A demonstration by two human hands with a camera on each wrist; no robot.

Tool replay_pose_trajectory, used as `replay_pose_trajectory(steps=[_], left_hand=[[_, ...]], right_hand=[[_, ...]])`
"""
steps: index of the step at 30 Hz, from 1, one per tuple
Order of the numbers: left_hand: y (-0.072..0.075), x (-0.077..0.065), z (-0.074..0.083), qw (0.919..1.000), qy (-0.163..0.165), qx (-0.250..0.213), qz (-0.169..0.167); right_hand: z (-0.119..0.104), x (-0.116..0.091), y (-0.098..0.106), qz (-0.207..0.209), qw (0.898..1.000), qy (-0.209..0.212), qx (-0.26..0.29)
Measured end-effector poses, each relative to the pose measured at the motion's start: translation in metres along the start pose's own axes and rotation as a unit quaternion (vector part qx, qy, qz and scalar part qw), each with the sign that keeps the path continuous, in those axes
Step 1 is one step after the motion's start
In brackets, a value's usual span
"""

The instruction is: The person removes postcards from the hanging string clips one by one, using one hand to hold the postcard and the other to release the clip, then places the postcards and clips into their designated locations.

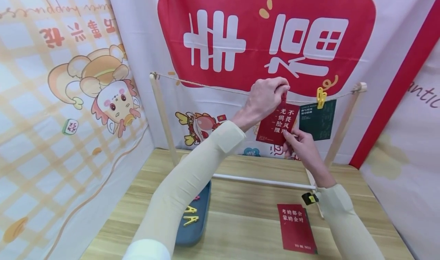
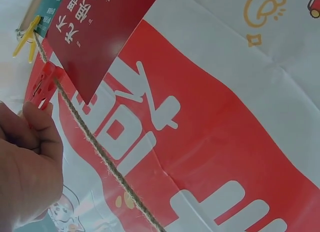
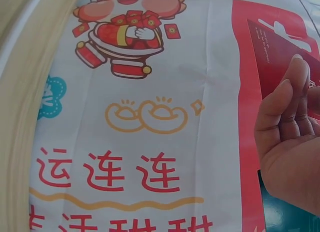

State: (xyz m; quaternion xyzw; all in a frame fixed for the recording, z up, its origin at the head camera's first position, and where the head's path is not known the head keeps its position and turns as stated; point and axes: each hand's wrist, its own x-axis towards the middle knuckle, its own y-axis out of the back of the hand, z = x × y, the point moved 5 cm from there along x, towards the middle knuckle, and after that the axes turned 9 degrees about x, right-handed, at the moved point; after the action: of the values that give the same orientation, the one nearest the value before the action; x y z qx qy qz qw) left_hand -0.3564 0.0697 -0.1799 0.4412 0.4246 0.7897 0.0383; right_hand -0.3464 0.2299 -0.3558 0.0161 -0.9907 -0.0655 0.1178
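Note:
A red card (image 1: 269, 128) with white characters hangs at the twine (image 1: 209, 86) strung between two wooden posts. My left hand (image 1: 262, 99) pinches a red clothespin (image 2: 44, 84) that sits on the twine at the card's top edge. Lower down, my right hand (image 1: 304, 147) holds the card's lower right edge between thumb and fingers; in the right wrist view the fingertips overlap the card's red surface. To the right, a dark green card (image 1: 317, 124) hangs from a yellow clothespin (image 1: 321, 98) on the same twine.
A blue-grey tray (image 1: 196, 233) with yellow and pink clothespins stands partly behind my left sleeve. Another red card (image 1: 297, 229) lies on the wooden table, a green edge showing beneath it. Wooden posts (image 1: 343, 126) and a white crossbar (image 1: 264, 181) form the frame. Printed cloth hangs behind.

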Motion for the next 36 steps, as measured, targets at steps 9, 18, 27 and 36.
replay_pose_trajectory(steps=[9, 18, 27, 36], left_hand=[[0.017, 0.0, -0.007, 0.9958, -0.005, -0.055, 0.073], [0.024, -0.008, -0.017, 0.9944, 0.004, -0.075, 0.075], [0.036, -0.038, -0.029, 0.9928, -0.013, -0.116, 0.029], [0.035, -0.075, -0.05, 0.9928, -0.003, -0.113, -0.04]], right_hand=[[0.006, -0.01, -0.001, -0.017, 1.0, -0.001, 0.009], [0.012, -0.022, -0.006, -0.038, 0.999, -0.014, -0.024], [0.02, -0.037, -0.005, -0.047, 0.998, 0.007, -0.035], [0.032, -0.055, 0.001, -0.063, 0.997, 0.015, -0.041]])
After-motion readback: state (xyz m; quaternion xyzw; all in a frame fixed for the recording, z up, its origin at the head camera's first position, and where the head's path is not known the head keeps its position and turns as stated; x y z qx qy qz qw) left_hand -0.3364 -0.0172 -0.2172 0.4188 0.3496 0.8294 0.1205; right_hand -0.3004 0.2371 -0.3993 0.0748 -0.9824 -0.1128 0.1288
